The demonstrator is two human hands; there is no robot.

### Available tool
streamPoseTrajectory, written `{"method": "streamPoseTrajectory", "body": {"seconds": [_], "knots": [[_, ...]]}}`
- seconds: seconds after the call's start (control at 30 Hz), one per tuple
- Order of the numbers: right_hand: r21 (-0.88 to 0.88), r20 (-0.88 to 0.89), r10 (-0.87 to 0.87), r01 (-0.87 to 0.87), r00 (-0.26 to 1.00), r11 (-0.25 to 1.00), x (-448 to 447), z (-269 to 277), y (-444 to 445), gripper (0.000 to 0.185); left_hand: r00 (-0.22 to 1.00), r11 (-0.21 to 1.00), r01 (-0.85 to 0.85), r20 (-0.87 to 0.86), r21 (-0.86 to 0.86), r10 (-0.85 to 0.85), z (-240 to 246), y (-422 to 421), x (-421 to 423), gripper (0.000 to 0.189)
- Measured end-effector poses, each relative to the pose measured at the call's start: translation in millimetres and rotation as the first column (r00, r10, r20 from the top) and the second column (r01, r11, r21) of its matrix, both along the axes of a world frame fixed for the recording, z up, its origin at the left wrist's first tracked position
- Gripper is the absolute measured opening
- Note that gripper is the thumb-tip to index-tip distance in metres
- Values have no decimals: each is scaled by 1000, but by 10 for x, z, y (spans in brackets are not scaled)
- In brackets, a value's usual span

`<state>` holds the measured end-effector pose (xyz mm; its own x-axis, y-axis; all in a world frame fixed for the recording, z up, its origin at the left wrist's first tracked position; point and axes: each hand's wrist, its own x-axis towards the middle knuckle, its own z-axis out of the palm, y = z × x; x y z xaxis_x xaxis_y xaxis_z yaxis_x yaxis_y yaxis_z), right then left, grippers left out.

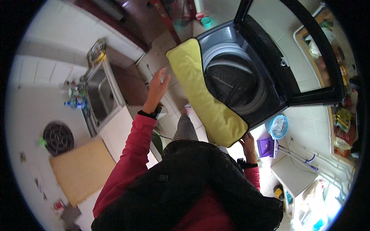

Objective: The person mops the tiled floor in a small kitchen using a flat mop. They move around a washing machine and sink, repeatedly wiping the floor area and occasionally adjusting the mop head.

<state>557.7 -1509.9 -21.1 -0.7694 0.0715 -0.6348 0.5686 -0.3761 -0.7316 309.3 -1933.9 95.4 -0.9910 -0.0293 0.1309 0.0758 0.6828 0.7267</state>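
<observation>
A yellow cloth with dark edging (199, 95) lies draped over the near rim of a top-loading washing machine (260, 115), whose lid stands raised. Inside the drum (231, 80) the bottom looks dark. My left hand (157, 86) is in the air to the left of the cloth, fingers apart, holding nothing. At the cloth's lower right corner, beside the machine's front corner, is my right hand (248, 144); its fingertips are partly hidden, so I cannot tell whether they grip the cloth.
A steel sink (101, 92) is set in the counter at the left, near a wooden board (83, 170). Right of the machine are a blue bin with a plastic liner (279, 127) and a purple dustpan (264, 147). A green cup (206, 22) stands beyond the machine.
</observation>
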Motion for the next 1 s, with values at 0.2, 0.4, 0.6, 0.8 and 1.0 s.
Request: {"method": "streamPoseTrajectory", "body": {"seconds": [0.2,0.4,0.6,0.8,1.0], "knots": [[-103,61,-424,428,904,898,1,-49,-310,26,961,964,265,85,-16,-263,-326,9,-1750,57],[-99,-5,-753,749,658,655,-123,-167,-614,37,753,830,557,401,35,-522,-407,692,-2833,72],[-143,-119,-731,717,671,682,-262,160,-866,54,565,720,669,504,184,-653,-618,1146,-3153,51],[-63,-44,-719,716,694,695,-414,493,-928,60,438,715,479,567,510,-698,-652,1246,-3247,51],[125,12,-651,644,759,754,-473,537,-868,59,583,781,546,533,302,-614,-786,1316,-3276,40]]}}
